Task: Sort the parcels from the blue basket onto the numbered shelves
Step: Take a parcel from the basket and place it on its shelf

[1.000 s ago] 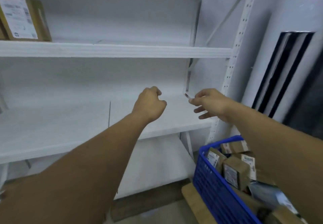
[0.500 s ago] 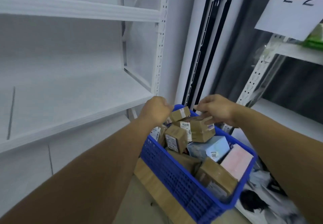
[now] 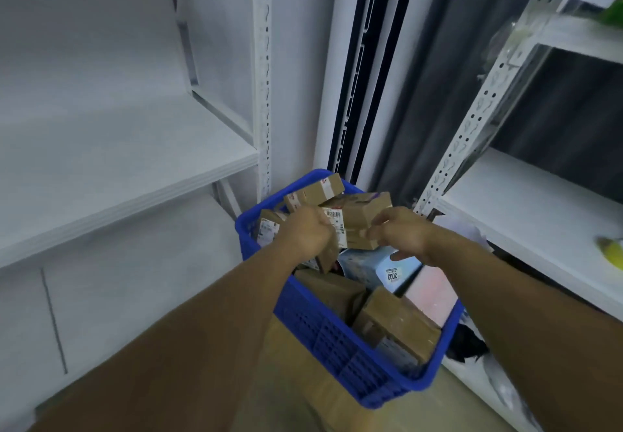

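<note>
My left hand (image 3: 305, 234) grasps a labelled parcel (image 3: 335, 226) atop the heap in the blue basket (image 3: 323, 334), likely to lift it and read it. My right hand (image 3: 406, 234) curls against the neighbouring box (image 3: 362, 211), probably steadying it, though I cannot tell if it grips.

Two hands (image 3: 305, 232) (image 3: 404, 236), one blue basket (image 3: 337, 340), roughly seven brown boxes (image 3: 401, 327) (some half hidden).
</note>
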